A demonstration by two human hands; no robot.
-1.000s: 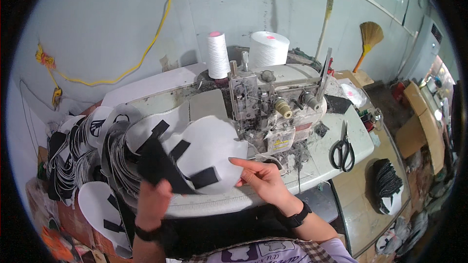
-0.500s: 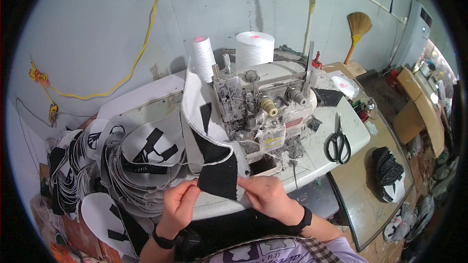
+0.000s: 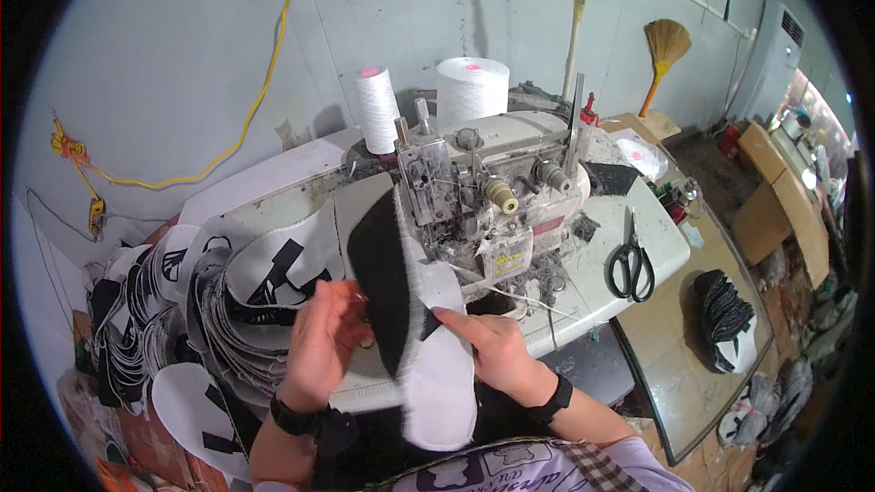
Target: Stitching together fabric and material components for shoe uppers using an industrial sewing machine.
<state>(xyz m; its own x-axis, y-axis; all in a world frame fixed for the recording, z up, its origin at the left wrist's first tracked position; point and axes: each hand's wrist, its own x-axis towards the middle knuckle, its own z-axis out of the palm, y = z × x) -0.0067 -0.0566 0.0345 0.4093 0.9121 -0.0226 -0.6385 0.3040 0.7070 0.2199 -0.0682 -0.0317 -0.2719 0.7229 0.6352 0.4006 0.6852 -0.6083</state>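
Note:
A curved fabric piece, white with a black panel and a fuzzy stitched edge, hangs in front of the sewing machine, slightly blurred. My right hand pinches it near the middle, index finger stretched along a small black patch. Beside the black panel is my left hand, its fingers loosely curled and apart; whether they touch the fabric is hard to see. The overlock sewing machine, dusty with lint, stands just beyond both hands. A loose white thread trails from it across the table.
Stacks of similar white and black pieces fill the left side. Black scissors lie right of the machine. Two white thread cones stand behind it. Another dark stack sits on the glass-topped surface at the right.
The fabric piece has flipped over and swung down toward me, away from the machine. My left hand has shifted up from its lower corner; my right hand stays on the piece.

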